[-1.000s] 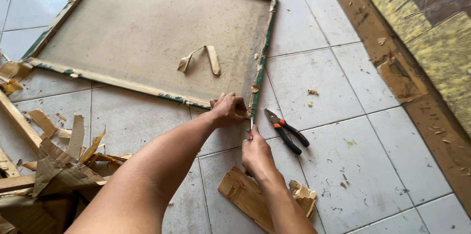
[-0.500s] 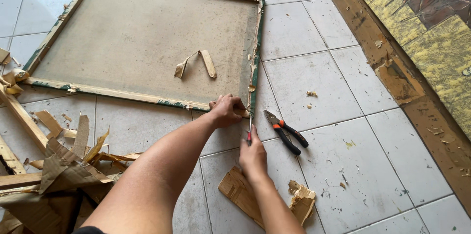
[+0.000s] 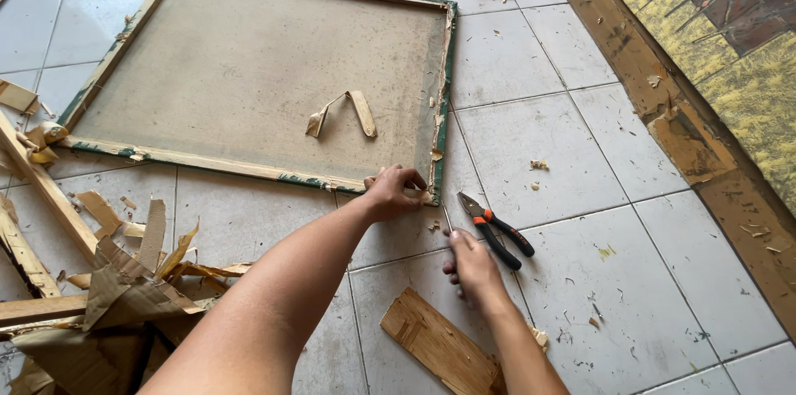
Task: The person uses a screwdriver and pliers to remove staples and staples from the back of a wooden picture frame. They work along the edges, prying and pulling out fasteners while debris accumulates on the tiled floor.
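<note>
Left hand (image 3: 390, 193) pinched the canvas frame (image 3: 444, 96) corner; right hand (image 3: 471, 261) fingers clamped a thin tool (image 3: 447, 217) pointing up at it.

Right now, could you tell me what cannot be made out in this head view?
- Slim tool in the right hand: its handle is hidden in the fist.
- Frame corner: covered by the left hand.
- Wood piece: its near end is behind the right forearm.

Framing workshop floor, pliers (image 3: 497, 230), wood scraps (image 3: 439, 345) (splintered), tiles (image 3: 539, 146)
</note>
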